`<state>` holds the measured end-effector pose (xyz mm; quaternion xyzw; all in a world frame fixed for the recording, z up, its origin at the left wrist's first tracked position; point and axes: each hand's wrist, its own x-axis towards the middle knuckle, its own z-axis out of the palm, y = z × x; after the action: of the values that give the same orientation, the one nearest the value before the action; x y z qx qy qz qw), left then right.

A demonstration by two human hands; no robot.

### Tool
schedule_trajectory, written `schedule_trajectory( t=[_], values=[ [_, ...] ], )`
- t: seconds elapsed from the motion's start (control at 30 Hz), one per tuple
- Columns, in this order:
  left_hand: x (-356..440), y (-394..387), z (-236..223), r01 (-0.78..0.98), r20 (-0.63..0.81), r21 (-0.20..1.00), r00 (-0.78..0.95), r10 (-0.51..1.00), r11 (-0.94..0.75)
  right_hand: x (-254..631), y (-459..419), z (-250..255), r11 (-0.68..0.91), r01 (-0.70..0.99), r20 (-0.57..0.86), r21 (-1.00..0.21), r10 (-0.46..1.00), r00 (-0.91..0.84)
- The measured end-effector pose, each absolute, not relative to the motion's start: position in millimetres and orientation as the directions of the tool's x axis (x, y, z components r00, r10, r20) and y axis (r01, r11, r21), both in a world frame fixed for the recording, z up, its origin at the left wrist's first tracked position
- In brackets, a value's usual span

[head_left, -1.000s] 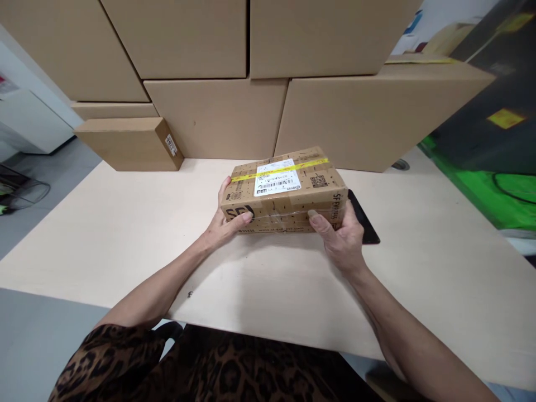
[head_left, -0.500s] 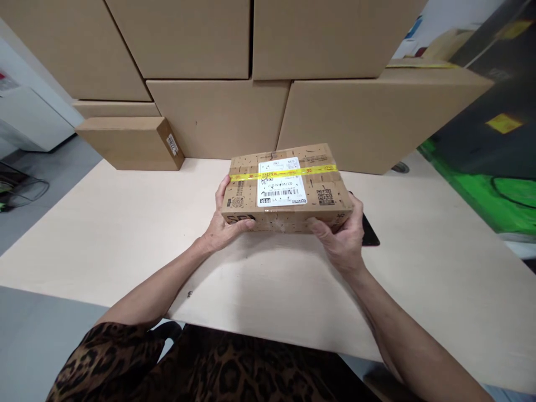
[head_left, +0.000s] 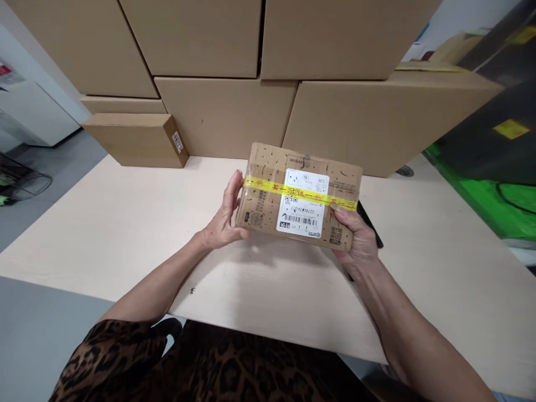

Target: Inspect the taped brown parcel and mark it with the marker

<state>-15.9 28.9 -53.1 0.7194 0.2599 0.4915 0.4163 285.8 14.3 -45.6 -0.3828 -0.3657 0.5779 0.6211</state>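
A small brown cardboard box (head_left: 268,167) is held tilted above the table, its labelled top towards me. Yellow tape with red print (head_left: 268,186) runs across it and over the white shipping label (head_left: 302,226). My right hand (head_left: 359,237) grips the box's right end, thumb on top by the tape, other fingers hidden underneath. At the left end, my left hand (head_left: 224,220) is spread loosely around the side and near corner, fingers and thumb apart; whether it touches cannot be made out. Partly behind my right hand lies a dark flat object (head_left: 371,223).
Large cardboard boxes (head_left: 226,120) are stacked along the back of the pale table (head_left: 138,223). A smaller box (head_left: 138,139) stands at the back left, a label on its end. Green material (head_left: 489,195) and a dark surface lie beyond the right edge.
The box has shifted right and turned clockwise, with its top tipped more towards me. My right thumb has moved from the front face onto the top. My left hand has loosened.
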Motion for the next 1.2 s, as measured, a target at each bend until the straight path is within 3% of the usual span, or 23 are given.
schedule_trajectory(
  t=[0.13, 0.27, 0.37, 0.47, 0.57, 0.7, 0.8, 0.87, 1.03, 1.1, 1.2],
  values=[
    [-5.7, 19.1, -41.2, -0.138, 0.275, 0.961, 0.358, 0.892, -0.241, 280.8, 9.9, -40.0, 0.109, -0.444, 0.059, -0.889, 0.990, 0.127],
    [6.2, 14.1, -29.7, -0.264, 0.101, 0.965, 0.342, 0.934, -0.008, 276.9, 3.6, -37.4, 0.156, -0.394, 0.122, -0.906, 0.987, 0.109],
    [7.1, 11.9, -22.2, -0.272, 0.136, 0.961, 0.273, 0.952, -0.059, 277.7, 2.8, -38.1, 0.192, -0.327, 0.186, -0.925, 0.981, 0.050],
    [-2.4, 12.8, -19.6, -0.109, 0.290, 0.955, 0.147, 0.946, -0.275, 279.6, 6.2, -41.2, 0.271, -0.215, 0.271, -0.938, 0.962, 0.029],
    [-15.2, 17.4, -24.7, 0.268, 0.559, 0.788, 0.070, 0.826, -0.555, 282.8, 9.5, -47.5, 0.296, -0.153, 0.292, -0.943, 0.955, 0.046],
    [-21.1, 23.2, -44.1, 0.590, 0.766, 0.445, 0.140, 0.628, -0.674, 286.0, 6.0, -55.5, 0.169, -0.216, 0.177, -0.962, 0.984, -0.021],
    [-16.2, 22.8, -59.5, 0.658, 0.797, 0.265, 0.261, 0.544, -0.705, 283.1, -2.4, -56.6, 0.030, -0.295, 0.083, -0.955, 0.982, -0.168],
    [-12.3, 20.4, -64.5, 0.665, 0.778, 0.212, 0.328, 0.535, -0.716, 277.5, -8.8, -55.8, -0.031, -0.283, 0.038, -0.959, 0.972, -0.233],
    [-8.2, 13.8, -58.1, 0.626, 0.653, 0.308, 0.408, 0.638, -0.717, 258.5, -19.2, -53.0, 0.107, -0.112, 0.127, -0.988, 0.973, -0.192],
    [-6.8, 12.6, -53.6, 0.643, 0.707, 0.196, 0.430, 0.561, -0.740, 254.4, -20.2, -51.4, 0.153, -0.072, 0.164, -0.986, 0.970, -0.182],
    [-2.7, 11.8, -48.2, 0.698, 0.820, -0.104, 0.463, 0.337, -0.708, 254.7, -19.7, -48.2, 0.135, -0.034, 0.139, -0.990, 0.978, -0.153]
  ],
)
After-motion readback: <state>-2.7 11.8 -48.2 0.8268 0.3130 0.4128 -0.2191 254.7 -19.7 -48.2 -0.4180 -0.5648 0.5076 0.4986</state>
